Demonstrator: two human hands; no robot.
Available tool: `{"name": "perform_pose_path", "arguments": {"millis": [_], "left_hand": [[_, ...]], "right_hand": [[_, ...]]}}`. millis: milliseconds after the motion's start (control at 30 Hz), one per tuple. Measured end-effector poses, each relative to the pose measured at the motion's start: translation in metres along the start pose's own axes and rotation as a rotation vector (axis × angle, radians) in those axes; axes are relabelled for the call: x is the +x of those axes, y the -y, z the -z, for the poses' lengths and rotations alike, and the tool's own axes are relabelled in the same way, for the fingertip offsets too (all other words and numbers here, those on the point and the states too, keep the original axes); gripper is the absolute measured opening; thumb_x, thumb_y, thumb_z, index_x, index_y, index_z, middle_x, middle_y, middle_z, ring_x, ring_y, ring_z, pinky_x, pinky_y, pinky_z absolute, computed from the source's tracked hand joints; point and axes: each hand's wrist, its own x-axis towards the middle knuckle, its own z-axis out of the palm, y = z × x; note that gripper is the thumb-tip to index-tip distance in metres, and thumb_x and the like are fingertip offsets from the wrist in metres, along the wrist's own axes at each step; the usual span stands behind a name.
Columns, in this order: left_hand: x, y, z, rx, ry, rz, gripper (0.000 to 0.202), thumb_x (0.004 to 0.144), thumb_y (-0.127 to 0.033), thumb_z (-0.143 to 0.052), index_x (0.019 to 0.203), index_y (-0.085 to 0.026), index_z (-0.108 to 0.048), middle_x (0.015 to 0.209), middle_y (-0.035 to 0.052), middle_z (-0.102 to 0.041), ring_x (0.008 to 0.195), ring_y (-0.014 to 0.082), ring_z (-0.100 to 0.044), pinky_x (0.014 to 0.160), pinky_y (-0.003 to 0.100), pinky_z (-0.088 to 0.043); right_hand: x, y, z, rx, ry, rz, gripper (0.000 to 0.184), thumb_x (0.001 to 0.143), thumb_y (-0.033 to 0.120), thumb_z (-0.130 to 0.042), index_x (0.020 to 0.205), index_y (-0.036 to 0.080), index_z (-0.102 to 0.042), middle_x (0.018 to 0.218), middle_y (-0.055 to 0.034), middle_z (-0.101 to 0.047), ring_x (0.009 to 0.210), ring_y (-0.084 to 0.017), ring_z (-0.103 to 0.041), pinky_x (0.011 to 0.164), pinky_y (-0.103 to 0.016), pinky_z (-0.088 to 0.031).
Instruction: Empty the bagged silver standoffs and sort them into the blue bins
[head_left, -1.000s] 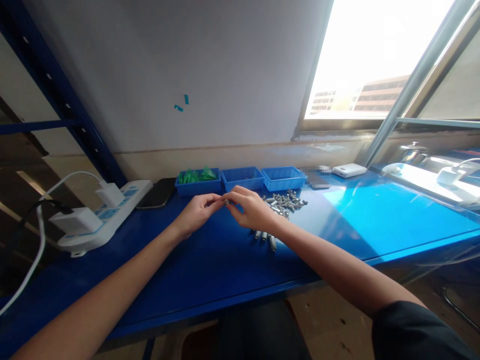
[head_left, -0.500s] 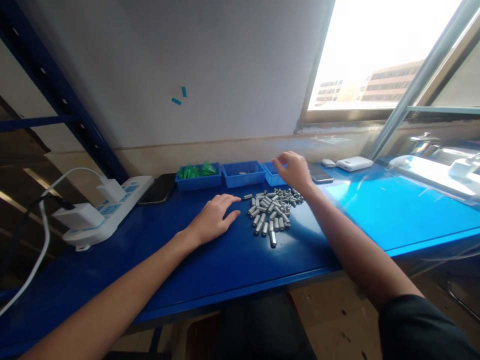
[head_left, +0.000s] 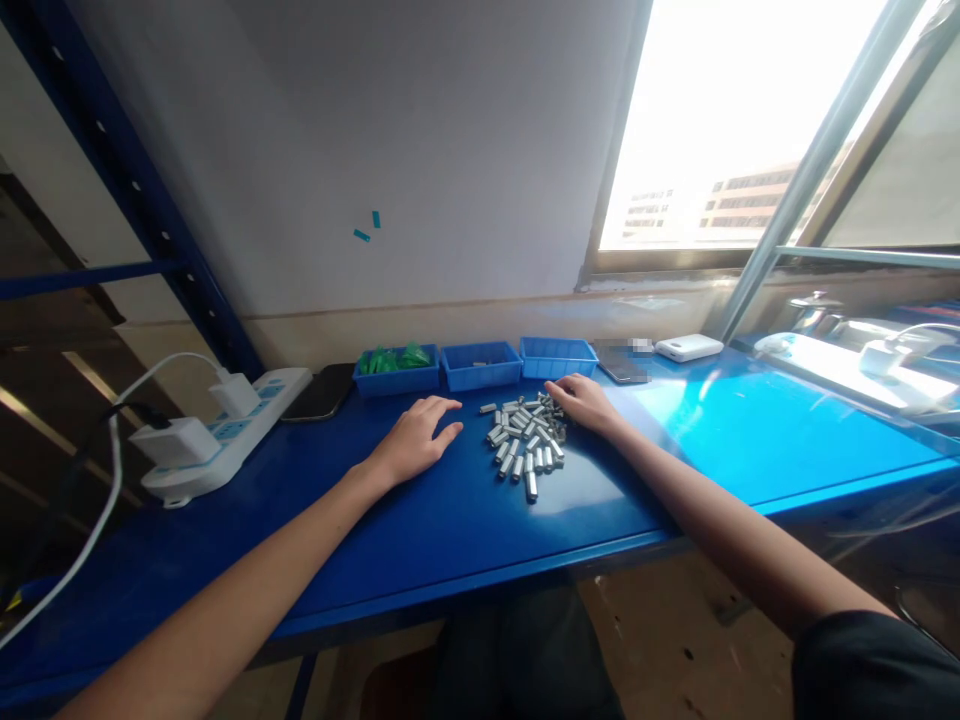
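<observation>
At the far left of the blue bench (head_left: pixel 442 545), a white power strip (head_left: pixel 240 432) with chargers plugged in lies slantwise, and a dark phone (head_left: pixel 321 392) rests just beside it. Next comes the left bin (head_left: pixel 397 383), holding green pieces (head_left: pixel 394 358). In front of it the left hand (head_left: pixel 415 440) is open over the bench, thumb and fingers spread, gripping nothing. Further right stand the middle bin (head_left: pixel 484 377), with something small inside (too small to make out), and the silver hex pieces (head_left: pixel 514 449), heaped loose on the bench, one lying nearest the front edge. Small screws (head_left: pixel 556 430) crowd the heap's right side, below the right bin (head_left: pixel 559 367).

Here is the change: a second ago the two hands met over a small part; half a second later the right hand (head_left: pixel 589 405) was above the right bin, and now it has dropped to the screws, fingers bent. Whether it grips one, I cannot tell. With the hands parted and no part between them, one round of handling seems finished and another pick-up seems under way. Beyond lie a dark flat slab (head_left: pixel 619 362) and a white device (head_left: pixel 688 348).
</observation>
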Motion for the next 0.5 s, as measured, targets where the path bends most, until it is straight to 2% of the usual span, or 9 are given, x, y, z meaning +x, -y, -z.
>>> {"name": "perform_pose_path", "arguments": {"millis": [133, 300, 400, 500], "left_hand": [[0.022, -0.005, -0.015, -0.006, 0.009, -0.028, 0.044, 0.092, -0.046, -0.04, 0.121, -0.017, -0.056, 0.126, 0.01, -0.058, 0.118, 0.0258, -0.051, 0.102, 0.041, -0.04], [0.045, -0.02, -0.035, -0.044, 0.071, -0.082, 0.053, 0.094, -0.047, -0.034, 0.132, -0.014, -0.047, 0.138, 0.0124, -0.05, 0.129, 0.0247, -0.044, 0.109, 0.04, -0.035], [0.039, -0.017, -0.032, -0.019, 0.153, -0.131, 0.046, 0.093, -0.038, -0.036, 0.13, -0.014, -0.05, 0.139, 0.0123, -0.049, 0.13, 0.0246, -0.043, 0.111, 0.04, -0.033], [0.022, -0.002, -0.019, -0.054, 0.178, -0.128, 0.044, 0.093, -0.029, -0.033, 0.13, -0.015, -0.051, 0.139, 0.0107, -0.05, 0.129, 0.0225, -0.045, 0.111, 0.038, -0.034]], "right_hand": [[-0.001, 0.022, -0.009, 0.096, 0.053, 0.08, 0.038, 0.088, 0.048, -0.048, 0.085, 0.017, -0.07, 0.088, -0.0073, -0.067, 0.086, -0.019, -0.059, 0.079, -0.027, -0.042], [0.006, 0.039, -0.025, 0.113, 0.076, 0.162, 0.035, 0.087, 0.046, -0.052, 0.09, 0.016, -0.07, 0.091, -0.008, -0.066, 0.091, -0.02, -0.059, 0.084, -0.03, -0.042], [0.008, 0.048, -0.03, 0.104, 0.109, 0.277, 0.032, 0.085, 0.042, -0.058, 0.097, 0.015, -0.069, 0.094, -0.0087, -0.065, 0.093, -0.02, -0.058, 0.087, -0.031, -0.042], [0.011, 0.062, -0.03, 0.121, 0.195, 0.41, 0.031, 0.085, 0.04, -0.058, 0.101, 0.015, -0.068, 0.096, -0.0087, -0.065, 0.093, -0.019, -0.058, 0.087, -0.031, -0.042]]}}
